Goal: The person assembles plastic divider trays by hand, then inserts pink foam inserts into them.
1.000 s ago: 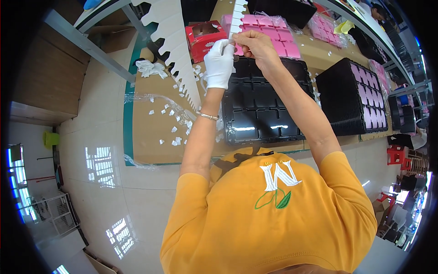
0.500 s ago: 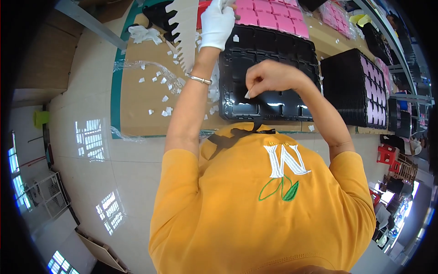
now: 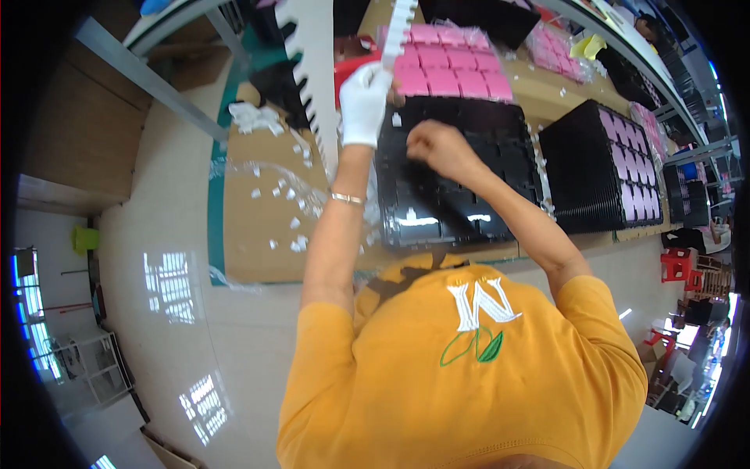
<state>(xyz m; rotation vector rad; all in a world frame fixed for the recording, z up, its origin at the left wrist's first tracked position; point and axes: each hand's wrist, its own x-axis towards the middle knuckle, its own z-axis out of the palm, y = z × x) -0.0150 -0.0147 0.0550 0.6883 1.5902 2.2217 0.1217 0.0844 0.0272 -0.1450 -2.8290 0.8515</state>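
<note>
Bench (image 3: 266, 234): a wide, pale, glossy surface partly covered by a flat brown cardboard sheet (image 3: 258, 211), on which small white scraps (image 3: 301, 223) lie scattered beside crumpled clear film. Black tray (image 3: 453, 180): a shiny moulded plastic panel with rectangular pockets, lying just in front of the person in the yellow shirt; a second stack of like trays (image 3: 601, 168), some pockets filled with pink pads, stands to the right, well apart. Pink pads (image 3: 445, 66): a matte, soft-looking block of squares under loose film at the far edge of the tray. White strip (image 3: 394, 35): a long, narrow, notched band, stiff enough to stand upright, rising from the left hand (image 3: 365, 105); a broader toothed white strip (image 3: 312, 86) lies just left of it. The left hand, in a white cloth glove, is closed round the strip's lower end. The right hand (image 3: 433, 144), bare, hovers over the tray's upper middle with fingers curled into a pinch; whether anything small sits between them cannot be told. Risks, as a judgement: the tall strip may bend or slip through the smooth glove if the grip slackens; a small piece could drop into the wrong pocket or bounce off the glossy tray; loose scraps may get swept in.
</note>
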